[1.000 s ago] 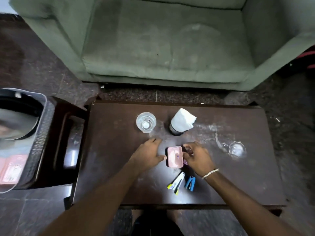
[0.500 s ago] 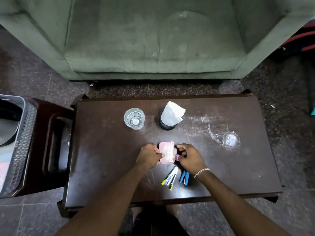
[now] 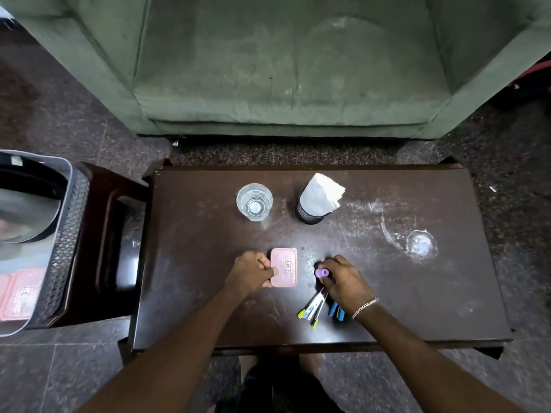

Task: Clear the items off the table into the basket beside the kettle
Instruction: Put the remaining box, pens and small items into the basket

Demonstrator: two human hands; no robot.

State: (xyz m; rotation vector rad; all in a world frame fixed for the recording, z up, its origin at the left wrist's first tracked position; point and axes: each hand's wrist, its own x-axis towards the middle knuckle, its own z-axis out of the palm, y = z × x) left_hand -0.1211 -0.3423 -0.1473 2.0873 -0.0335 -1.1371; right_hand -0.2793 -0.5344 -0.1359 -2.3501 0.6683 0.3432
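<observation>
My left hand [image 3: 250,272] grips the left edge of a small pink box [image 3: 284,266] on the dark wooden table [image 3: 417,293]. My right hand [image 3: 346,278] is closed on a small purple object [image 3: 321,273] a little to the right of the box. Several pens [image 3: 312,307] and a blue stapler [image 3: 336,311] lie just below that hand. A glass of water [image 3: 254,201] and a black holder with white tissues [image 3: 317,201] stand at the back. The grey mesh basket [image 3: 64,248] sits at the far left with a kettle [image 3: 26,201] inside the same frame edge.
A green sofa [image 3: 283,64] fills the space behind the table. A dark wooden stool [image 3: 110,248] carries the basket left of the table. A clear glass lid or dish [image 3: 421,244] lies at the table's right. Pink boxes [image 3: 18,293] show in the basket.
My hands have moved apart: the right hand pulled the purple object away to the right of the pink box, while the left hand stays gripped on the box. The camera view shifted.
</observation>
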